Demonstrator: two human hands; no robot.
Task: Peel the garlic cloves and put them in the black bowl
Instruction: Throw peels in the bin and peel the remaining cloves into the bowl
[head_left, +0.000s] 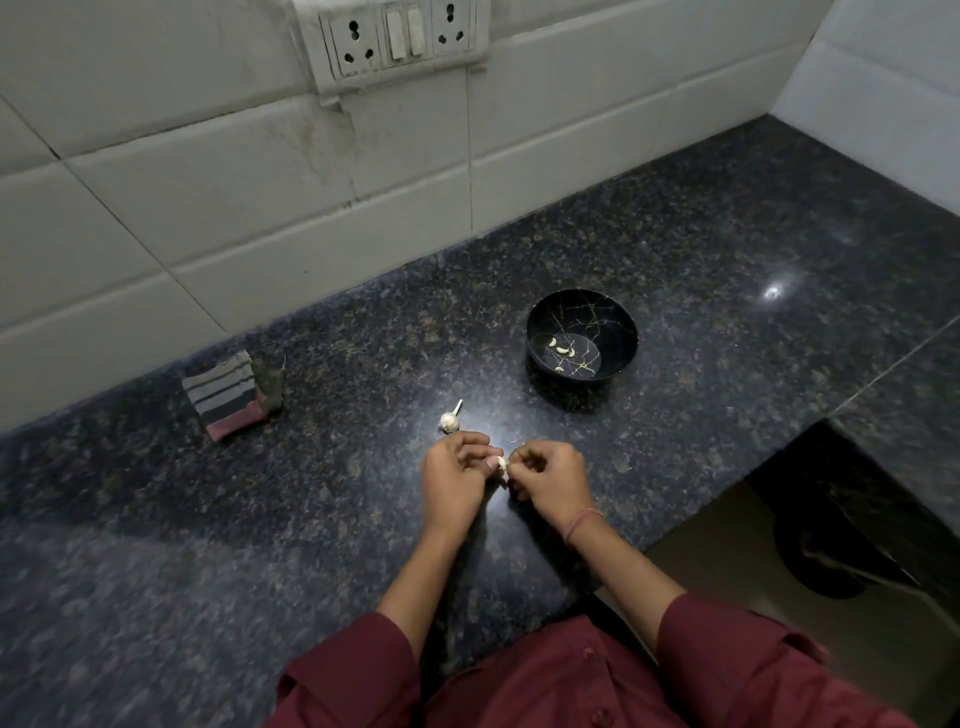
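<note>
**Me:** Speckled dark counter (208, 545) is stretching out in front of me, meeting a white tiled wall (208, 208) where a socket panel (400, 36) is sitting high up.

**You:** And your hands, what are they doing?

**Me:** I'm holding both close together just above the near part of the counter. My left hand (454, 478) is pinching a garlic clove (501, 465) between thumb and curled fingers. My right hand (550, 480) is curling in too, its fingertips pinching the same clove from the other side. How much skin is clinging to it, I cannot tell.

**You:** Where is the bowl standing?

**Me:** The black bowl (582, 338) is standing upright beyond my hands and off to the right, well apart from them. A few peeled cloves (561, 349) are lying at its bottom.

**You:** What else is lying around?

**Me:** A garlic bulb (449, 420) with a pale stalk is resting just beyond my left hand, near it but not touching. A folded striped cloth (231, 395) is lying further left, near the wall. A thread band (582, 522) is circling my right wrist, and I'm wearing maroon sleeves (727, 639) pushed back from both forearms.
</note>
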